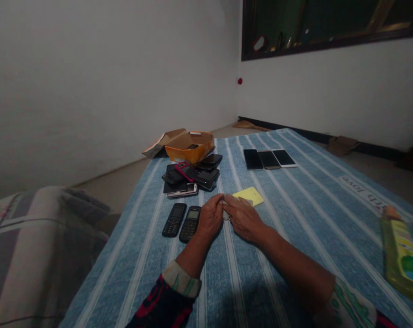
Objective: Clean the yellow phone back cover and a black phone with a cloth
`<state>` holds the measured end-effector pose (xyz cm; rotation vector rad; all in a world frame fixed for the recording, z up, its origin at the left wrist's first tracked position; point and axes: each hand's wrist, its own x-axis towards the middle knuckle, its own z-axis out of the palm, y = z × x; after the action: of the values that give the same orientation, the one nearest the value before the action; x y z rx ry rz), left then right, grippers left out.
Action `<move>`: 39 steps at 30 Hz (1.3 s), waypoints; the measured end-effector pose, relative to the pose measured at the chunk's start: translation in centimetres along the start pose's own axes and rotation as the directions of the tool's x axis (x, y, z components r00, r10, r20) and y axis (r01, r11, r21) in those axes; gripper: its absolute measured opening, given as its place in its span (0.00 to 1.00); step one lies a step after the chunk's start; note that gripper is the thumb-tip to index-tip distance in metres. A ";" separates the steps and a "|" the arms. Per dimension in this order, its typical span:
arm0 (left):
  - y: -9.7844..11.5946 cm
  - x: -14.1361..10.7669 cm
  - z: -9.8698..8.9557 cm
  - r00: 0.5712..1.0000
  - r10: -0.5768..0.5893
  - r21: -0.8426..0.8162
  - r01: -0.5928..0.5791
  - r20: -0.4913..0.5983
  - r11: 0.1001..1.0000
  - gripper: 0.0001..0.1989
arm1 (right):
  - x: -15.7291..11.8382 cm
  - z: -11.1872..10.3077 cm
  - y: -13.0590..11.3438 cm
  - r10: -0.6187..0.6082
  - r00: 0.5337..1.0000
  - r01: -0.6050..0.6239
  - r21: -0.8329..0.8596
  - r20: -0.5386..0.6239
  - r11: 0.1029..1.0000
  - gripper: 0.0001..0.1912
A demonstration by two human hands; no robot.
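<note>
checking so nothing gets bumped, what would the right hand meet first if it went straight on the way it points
Likely the left hand: the right hand points towards it, with a pale cloth at their fingers. Exact depth there is unclear.

From where I stand, pale plain walls (107,82) meet in a corner just right of the frame's upper middle. At upper right, a dark-framed window (329,23) shows dim reflections and, low at its left, a small red-rimmed oval object (259,43), too blurred to name. A small round red knob-like thing (240,81) sits on the wall near the corner. A black skirting strip (305,132) runs along the right wall's foot, with a flattish brown piece (342,145) lying beside it. Rumpled grey-and-white striped bedding (38,246) fills the lower left.
</note>
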<state>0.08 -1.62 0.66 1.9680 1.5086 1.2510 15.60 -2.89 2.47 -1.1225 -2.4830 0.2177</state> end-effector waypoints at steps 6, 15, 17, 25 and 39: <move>-0.1 -0.1 0.2 1.000 -0.023 -0.002 0.023 -0.013 1.000 0.16 | -1.3 -0.1 0.0 -0.001 1.000 0.000 0.037 0.023 0.999 0.22; 0.1 0.0 0.0 0.999 -0.031 -0.003 0.031 -0.029 1.000 0.17 | 0.9 -0.1 -0.2 0.089 0.996 -0.090 0.016 0.021 0.996 0.21; -0.1 0.0 0.1 0.999 -0.035 -0.004 0.034 -0.035 0.999 0.16 | -0.1 -0.2 -0.5 0.078 0.997 -0.078 0.009 0.014 0.997 0.21; -0.1 0.0 0.2 0.998 -0.039 -0.004 0.039 -0.039 0.999 0.17 | -0.9 -0.1 -0.4 0.070 0.998 -0.070 0.016 -0.007 0.997 0.21; 0.0 0.0 0.1 0.999 -0.013 0.019 0.014 -0.053 1.000 0.16 | -1.0 0.1 1.0 0.049 0.998 -0.046 0.067 -0.043 0.997 0.22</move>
<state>0.11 -1.55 0.61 1.9484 1.5619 1.2975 16.80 -3.01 1.76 -1.1471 -2.3939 0.2832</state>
